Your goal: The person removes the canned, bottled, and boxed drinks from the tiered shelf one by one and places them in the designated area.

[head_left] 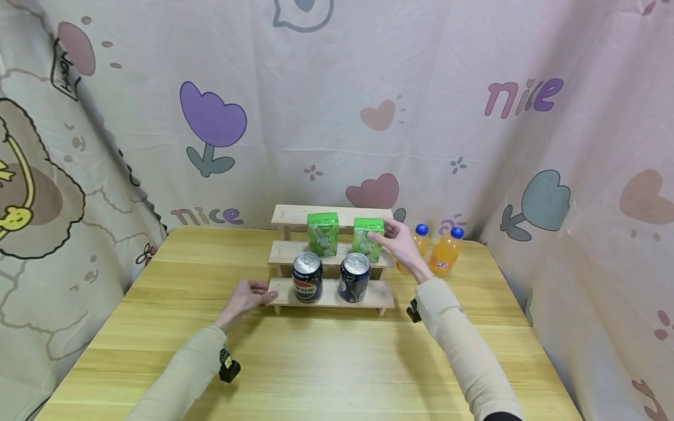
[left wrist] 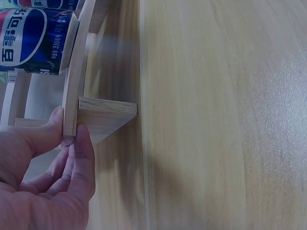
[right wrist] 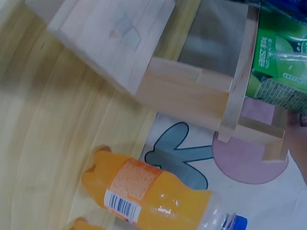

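Observation:
A three-tier wooden display rack (head_left: pixel 330 292) stands on the table. My left hand (head_left: pixel 247 298) pinches the left end of its bottom shelf; in the left wrist view the thumb lies above the board and a finger below. My right hand (head_left: pixel 402 244) holds the right green drink carton (head_left: pixel 367 241) on the middle tier, thumb on its front, other fingers partly hidden. Another green carton (head_left: pixel 323 235) stands upright to its left. Two dark blue Pepsi cans, the left can (head_left: pixel 308 285) and the right can (head_left: pixel 353 282), stand on the bottom tier.
Two orange drink bottles with blue caps, a nearer bottle (head_left: pixel 444 255) and one partly behind my right hand (head_left: pixel 420 239), stand right of the rack. A printed curtain (head_left: pixel 326 117) hangs behind and beside the wooden table (head_left: pixel 326 362).

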Demonstrator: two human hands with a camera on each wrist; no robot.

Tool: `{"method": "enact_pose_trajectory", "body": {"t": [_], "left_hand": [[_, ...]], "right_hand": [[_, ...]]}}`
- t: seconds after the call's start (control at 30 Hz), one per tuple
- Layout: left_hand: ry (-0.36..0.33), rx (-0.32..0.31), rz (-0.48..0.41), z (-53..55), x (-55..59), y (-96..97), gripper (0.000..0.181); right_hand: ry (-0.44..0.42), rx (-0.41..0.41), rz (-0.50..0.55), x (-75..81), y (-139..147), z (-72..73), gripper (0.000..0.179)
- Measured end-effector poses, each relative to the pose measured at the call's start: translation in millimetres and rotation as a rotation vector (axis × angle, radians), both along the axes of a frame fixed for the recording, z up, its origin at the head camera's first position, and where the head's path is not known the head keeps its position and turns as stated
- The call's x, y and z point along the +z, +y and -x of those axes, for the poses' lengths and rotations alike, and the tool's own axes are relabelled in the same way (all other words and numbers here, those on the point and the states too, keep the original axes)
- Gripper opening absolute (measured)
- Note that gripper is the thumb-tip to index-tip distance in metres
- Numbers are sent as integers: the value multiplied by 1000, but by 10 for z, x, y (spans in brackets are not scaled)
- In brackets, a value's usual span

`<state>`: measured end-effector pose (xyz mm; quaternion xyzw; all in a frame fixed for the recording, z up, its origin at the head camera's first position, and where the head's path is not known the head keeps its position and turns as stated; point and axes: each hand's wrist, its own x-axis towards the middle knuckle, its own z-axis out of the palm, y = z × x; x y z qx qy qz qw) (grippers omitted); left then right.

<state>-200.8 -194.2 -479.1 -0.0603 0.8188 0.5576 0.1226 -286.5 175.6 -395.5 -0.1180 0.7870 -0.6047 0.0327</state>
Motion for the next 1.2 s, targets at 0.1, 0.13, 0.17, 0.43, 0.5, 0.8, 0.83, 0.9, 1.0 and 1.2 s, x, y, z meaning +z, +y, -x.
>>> {"method": "enact_pose_trajectory", "body": {"t": [0.1,0.13,0.17,0.43,0.5,0.8,0.83,0.9,1.0,1.2], "left_hand": [[0,0,7,-3,2,1,51],[-1,0,7,-3,3,1,51],[-1,-1,9,-4,4,2,52],[1,3,0,2,-6,2,52],[0,3,1,4,-11,1,51],[1,3,-1,3,-14,-3,52],[1,3,1,3,-14,-4,52],[2,1,5,4,-15,-5,53],[4,-3,9,8,-17,-6,52],[11,-3,16,11,-22,5,50]], "right_hand": [[12,-9,31,-6,-23,-11,58],[12,-9,46,-7,-32,-14,57],[13,-11,56,-8,-39,-18,56],[47,-45,174,-18,-41,-57,47],[61,-60,212,-26,-16,-74,46],[97,-79,379,-83,169,-188,44],[99,-77,403,-91,196,-206,42],[108,-73,462,-112,252,-236,35],[129,-61,548,-151,349,-269,32],[173,-52,618,-238,596,-328,35]]}}
